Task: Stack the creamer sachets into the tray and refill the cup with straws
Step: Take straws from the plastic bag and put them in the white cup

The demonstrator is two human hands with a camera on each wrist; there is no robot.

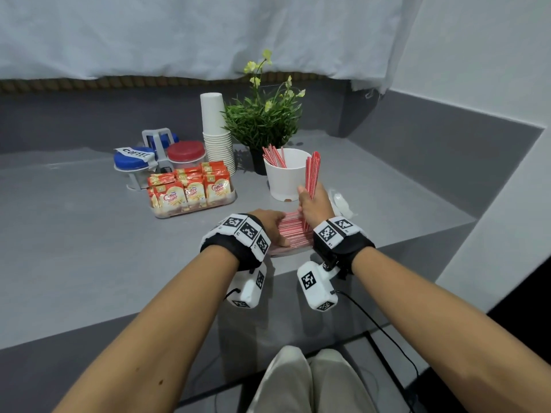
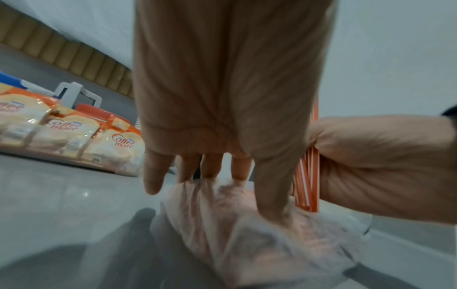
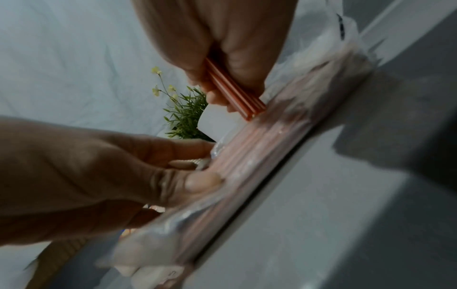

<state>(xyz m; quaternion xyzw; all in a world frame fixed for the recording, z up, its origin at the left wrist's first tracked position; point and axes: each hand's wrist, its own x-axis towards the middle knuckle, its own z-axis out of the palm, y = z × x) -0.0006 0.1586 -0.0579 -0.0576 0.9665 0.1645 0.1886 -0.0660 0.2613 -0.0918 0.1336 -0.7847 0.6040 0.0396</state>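
Observation:
Near the table's front edge lies a clear plastic bag of red-and-white straws (image 1: 293, 234) (image 2: 247, 224) (image 3: 259, 156). My left hand (image 1: 268, 225) (image 2: 222, 176) (image 3: 111, 166) presses down on the bag with fairly straight fingers. My right hand (image 1: 313, 204) (image 2: 371, 166) (image 3: 235, 58) grips a bundle of straws (image 1: 312, 174) (image 2: 306, 176) (image 3: 235, 93) upright, its lower end at the bag. Just behind stands the white cup (image 1: 286, 177) with several straws (image 1: 274, 156) leaning in it. To the left, the clear tray (image 1: 193, 211) holds Coffee mate sachets (image 1: 190, 189) (image 2: 118, 144) standing in rows.
Behind the tray stand jars with blue lids (image 1: 134, 162) and a red lid (image 1: 186, 150) in a grey holder. A tall stack of paper cups (image 1: 216, 135) and a potted plant (image 1: 265, 120) sit behind the cup. Crumpled plastic (image 1: 341, 204) lies right of my right hand.

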